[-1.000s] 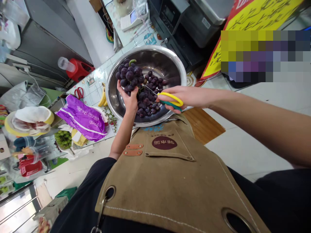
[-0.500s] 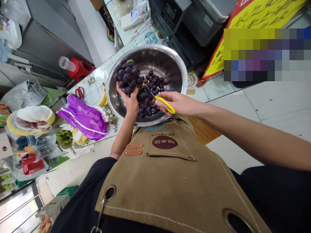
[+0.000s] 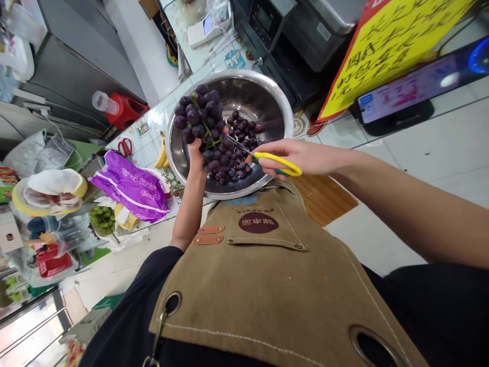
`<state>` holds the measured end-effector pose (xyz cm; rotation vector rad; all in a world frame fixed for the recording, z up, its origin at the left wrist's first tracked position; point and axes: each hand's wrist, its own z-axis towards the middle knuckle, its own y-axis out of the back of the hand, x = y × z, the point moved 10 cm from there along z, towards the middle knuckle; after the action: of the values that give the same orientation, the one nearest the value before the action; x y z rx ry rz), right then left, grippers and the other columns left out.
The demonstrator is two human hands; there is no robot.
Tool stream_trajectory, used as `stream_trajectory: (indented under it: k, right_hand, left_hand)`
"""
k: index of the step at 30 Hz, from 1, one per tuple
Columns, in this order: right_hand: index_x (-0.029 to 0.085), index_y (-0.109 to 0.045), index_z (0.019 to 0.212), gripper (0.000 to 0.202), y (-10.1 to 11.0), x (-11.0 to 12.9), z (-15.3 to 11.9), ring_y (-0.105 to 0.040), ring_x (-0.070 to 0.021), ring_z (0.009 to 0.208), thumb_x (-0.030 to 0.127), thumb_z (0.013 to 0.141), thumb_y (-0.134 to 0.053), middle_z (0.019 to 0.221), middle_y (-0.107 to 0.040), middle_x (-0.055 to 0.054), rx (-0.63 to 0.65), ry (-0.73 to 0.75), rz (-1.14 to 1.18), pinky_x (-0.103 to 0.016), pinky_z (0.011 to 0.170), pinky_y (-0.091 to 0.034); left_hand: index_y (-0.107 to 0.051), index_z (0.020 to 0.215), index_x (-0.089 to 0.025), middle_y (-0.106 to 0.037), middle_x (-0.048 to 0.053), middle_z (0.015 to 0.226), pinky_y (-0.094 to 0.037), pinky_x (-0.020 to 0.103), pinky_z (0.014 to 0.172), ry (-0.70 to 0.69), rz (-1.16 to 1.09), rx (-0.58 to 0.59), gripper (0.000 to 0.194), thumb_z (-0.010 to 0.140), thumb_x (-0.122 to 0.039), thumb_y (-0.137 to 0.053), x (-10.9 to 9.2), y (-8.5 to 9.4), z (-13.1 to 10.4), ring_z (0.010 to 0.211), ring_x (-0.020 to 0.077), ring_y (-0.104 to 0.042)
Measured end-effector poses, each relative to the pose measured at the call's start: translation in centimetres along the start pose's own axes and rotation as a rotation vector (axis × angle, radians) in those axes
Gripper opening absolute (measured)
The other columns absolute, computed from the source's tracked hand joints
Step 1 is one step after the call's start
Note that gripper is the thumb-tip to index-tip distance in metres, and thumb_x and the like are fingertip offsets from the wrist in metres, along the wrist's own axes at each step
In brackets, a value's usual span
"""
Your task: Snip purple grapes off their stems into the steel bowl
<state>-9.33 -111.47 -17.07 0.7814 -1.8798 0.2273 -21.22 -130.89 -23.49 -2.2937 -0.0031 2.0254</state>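
My left hand is closed under a bunch of dark purple grapes, holding it over the left side of a wide steel bowl. Part of the bunch's green stem shows between the berries. In my right hand is a pair of scissors with yellow handles and some green on them. The blades point left to the lower right edge of the bunch; their tips are hard to make out against the fruit. Loose dark grapes lie in the bowl below.
Left of the bowl lie a banana, bare grape stems, red-handled scissors, a purple bag and green grapes. A black machine stands behind. A phone and yellow sign are at right.
The bunch has turned in my left hand, so more green stem shows, and it sits slightly further left. My right hand and the scissors have drawn back to the right.
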Motion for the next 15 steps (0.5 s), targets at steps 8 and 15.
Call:
stream_trajectory:
  k: [8, 15]
  right_hand:
    - [0.024, -0.078, 0.116, 0.066, -0.8, 1.3, -0.3, -0.056, -0.0171, 0.060, 0.083, 0.096, -0.057, 0.073, -0.063, -0.001, 0.107, 0.041, -0.014, -0.031, 0.056, -0.047]
    - [0.024, -0.079, 0.128, 0.065, -0.1, 2.3, -0.1, -0.046, -0.0158, 0.059, 0.076, 0.093, -0.065, 0.070, -0.058, 0.000, -0.004, 0.022, -0.247, -0.030, 0.054, -0.032]
  left_hand:
    - [-0.068, 0.144, -0.029, -0.077, 0.009, 0.136, -0.046, 0.053, 0.131, 0.126, -0.053, 0.152, 0.110, 0.066, -0.102, -0.046, -0.2, -1.2, -0.9, 0.157, 0.0333, -0.053]
    - [-0.070, 0.136, -0.027, -0.074, 0.012, 0.140, -0.045, 0.057, 0.131, 0.190, -0.084, 0.138, 0.106, 0.059, -0.100, -0.059, 1.0, -0.2, -1.0, 0.163, 0.0365, -0.043]
